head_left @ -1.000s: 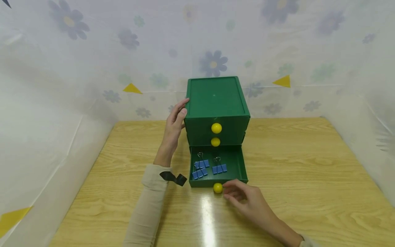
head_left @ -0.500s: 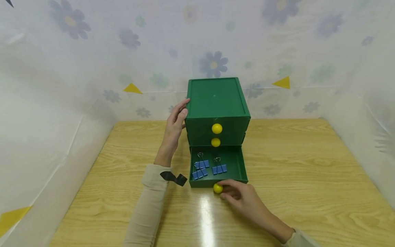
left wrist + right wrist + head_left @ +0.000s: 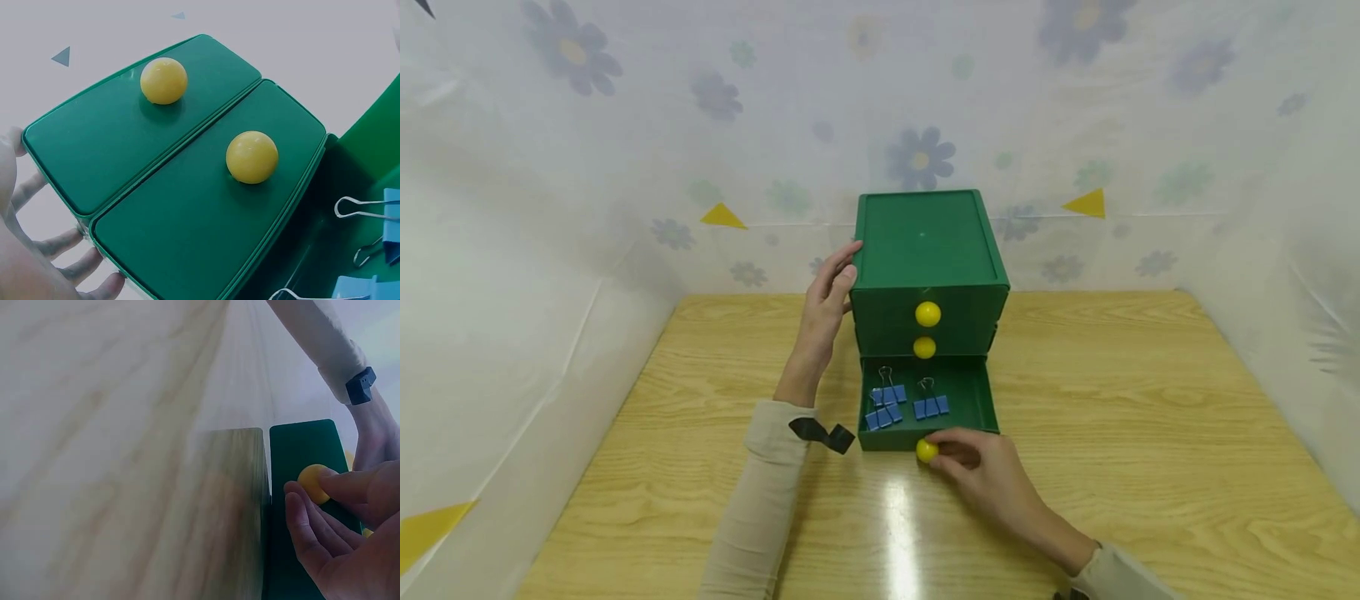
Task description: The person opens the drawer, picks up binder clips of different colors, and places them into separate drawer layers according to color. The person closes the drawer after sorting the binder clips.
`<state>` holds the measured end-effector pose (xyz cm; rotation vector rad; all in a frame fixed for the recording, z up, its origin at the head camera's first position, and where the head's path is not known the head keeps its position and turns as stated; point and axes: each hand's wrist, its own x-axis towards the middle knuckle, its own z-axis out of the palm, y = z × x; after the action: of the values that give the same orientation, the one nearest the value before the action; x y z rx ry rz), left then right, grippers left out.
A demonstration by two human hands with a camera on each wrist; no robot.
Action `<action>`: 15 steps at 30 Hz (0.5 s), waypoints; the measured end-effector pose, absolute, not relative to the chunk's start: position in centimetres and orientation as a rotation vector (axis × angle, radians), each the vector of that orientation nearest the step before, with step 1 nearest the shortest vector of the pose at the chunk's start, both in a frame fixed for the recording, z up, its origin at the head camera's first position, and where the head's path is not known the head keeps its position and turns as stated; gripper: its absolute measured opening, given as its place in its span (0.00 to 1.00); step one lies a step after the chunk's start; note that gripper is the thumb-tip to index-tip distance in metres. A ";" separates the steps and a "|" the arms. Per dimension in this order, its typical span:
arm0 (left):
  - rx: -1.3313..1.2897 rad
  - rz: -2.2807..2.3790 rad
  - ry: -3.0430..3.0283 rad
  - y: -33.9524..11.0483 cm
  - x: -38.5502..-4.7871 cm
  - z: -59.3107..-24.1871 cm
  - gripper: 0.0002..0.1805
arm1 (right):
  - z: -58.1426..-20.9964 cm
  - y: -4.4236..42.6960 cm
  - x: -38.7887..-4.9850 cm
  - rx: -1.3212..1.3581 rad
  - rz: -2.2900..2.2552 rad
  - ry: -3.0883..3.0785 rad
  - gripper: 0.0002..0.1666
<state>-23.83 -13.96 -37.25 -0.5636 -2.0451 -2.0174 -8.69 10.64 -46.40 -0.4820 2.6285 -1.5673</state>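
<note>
A green drawer cabinet (image 3: 927,237) stands on the table, its two upper drawers closed, each with a round yellow knob (image 3: 164,80). The bottom drawer (image 3: 973,404) is pulled out and holds three blue binder clips (image 3: 931,407) in its left and middle part. With thumb and fingers, my right hand (image 3: 992,475) pinches the yellow knob (image 3: 314,484) on that drawer's front. My left hand (image 3: 822,312) rests against the cabinet's left side, its fingers (image 3: 59,244) fairly straight along the wall in the left wrist view.
The wooden table (image 3: 1150,433) reaches out on both sides of the cabinet. Behind it hangs a pale flower-patterned sheet (image 3: 805,108) with yellow triangles (image 3: 1086,203). A black strap (image 3: 822,433) sticks out from the left sleeve.
My right hand has moved left onto the bottom knob and taken hold of it. The bottom drawer has slid slightly inward with its clips. My left hand has stayed in place.
</note>
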 end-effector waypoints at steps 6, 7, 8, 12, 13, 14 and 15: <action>-0.563 -2.023 -2.050 -13.9 -23.8 -37.2 0.26 | -46.2 10.6 -10.1 -0.487 -1.592 2.635 0.15; -0.563 -2.022 -2.050 -13.9 -23.8 -37.2 0.26 | -46.2 10.6 -10.4 -0.487 -1.596 2.638 0.15; -0.564 -2.020 -2.052 -13.9 -23.8 -37.2 0.26 | -46.2 10.6 -10.6 -0.489 -1.603 2.639 0.15; -0.573 -2.017 -2.048 -13.9 -23.8 -37.2 0.26 | -46.3 10.5 -11.9 -0.521 -1.618 2.671 0.15; -0.577 -2.018 -2.045 -14.0 -23.8 -37.3 0.26 | -46.3 10.5 -12.2 -0.529 -1.616 2.682 0.15; -0.582 -2.019 -2.041 -14.0 -23.8 -37.3 0.26 | -46.4 10.4 -12.5 -0.539 -1.612 2.694 0.15; -0.584 -2.020 -2.039 -14.0 -23.9 -37.3 0.26 | -46.4 10.4 -12.8 -0.549 -1.611 2.703 0.15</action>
<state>-23.85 -14.00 -37.30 -0.5837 -2.0389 -2.0198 -12.81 10.37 -46.41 -0.5486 2.7029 -1.6107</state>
